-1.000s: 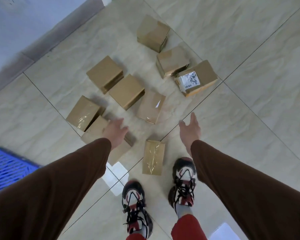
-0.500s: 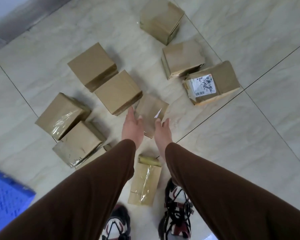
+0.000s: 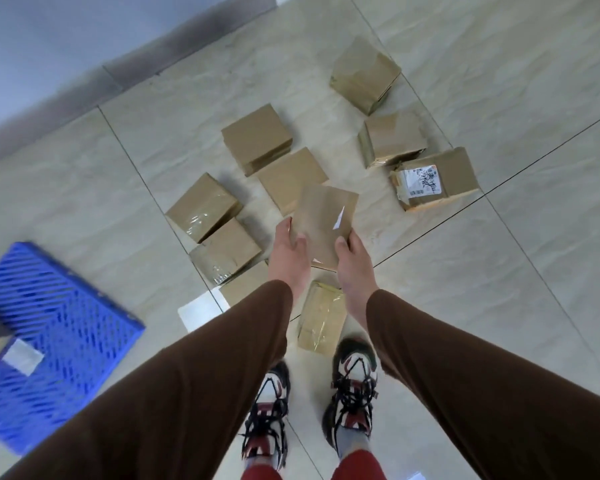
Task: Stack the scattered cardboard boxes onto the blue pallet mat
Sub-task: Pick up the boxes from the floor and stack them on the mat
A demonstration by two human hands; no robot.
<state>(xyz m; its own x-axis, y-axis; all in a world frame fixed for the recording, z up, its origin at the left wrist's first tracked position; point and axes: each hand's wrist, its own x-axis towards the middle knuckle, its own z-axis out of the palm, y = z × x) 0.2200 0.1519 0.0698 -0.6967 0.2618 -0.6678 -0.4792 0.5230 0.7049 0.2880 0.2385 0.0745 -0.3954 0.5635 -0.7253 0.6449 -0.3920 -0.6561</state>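
A flat brown cardboard box (image 3: pixel 326 220) with a small white paper scrap on top is lifted off the floor. My left hand (image 3: pixel 289 252) grips its left edge and my right hand (image 3: pixel 354 258) grips its right edge. Several other brown boxes lie scattered on the tiled floor: a taped pair (image 3: pixel 215 230) to the left, two plain ones (image 3: pixel 257 138) behind, a box with a shipping label (image 3: pixel 437 178) at the right, and a narrow taped box (image 3: pixel 321 318) in front of my feet. The blue pallet mat (image 3: pixel 49 341) lies at the lower left.
A grey baseboard and wall (image 3: pixel 84 64) run along the upper left. A white patch of light or paper (image 3: pixel 201 311) lies on the floor near the boxes. Something with a white label (image 3: pixel 21 356) rests on the mat's left part. My shoes (image 3: pixel 354 386) stand below the boxes.
Both hands closed on the flat box and raised it from the floor. The view pulled back and swung left, bringing more of the blue mat into sight.
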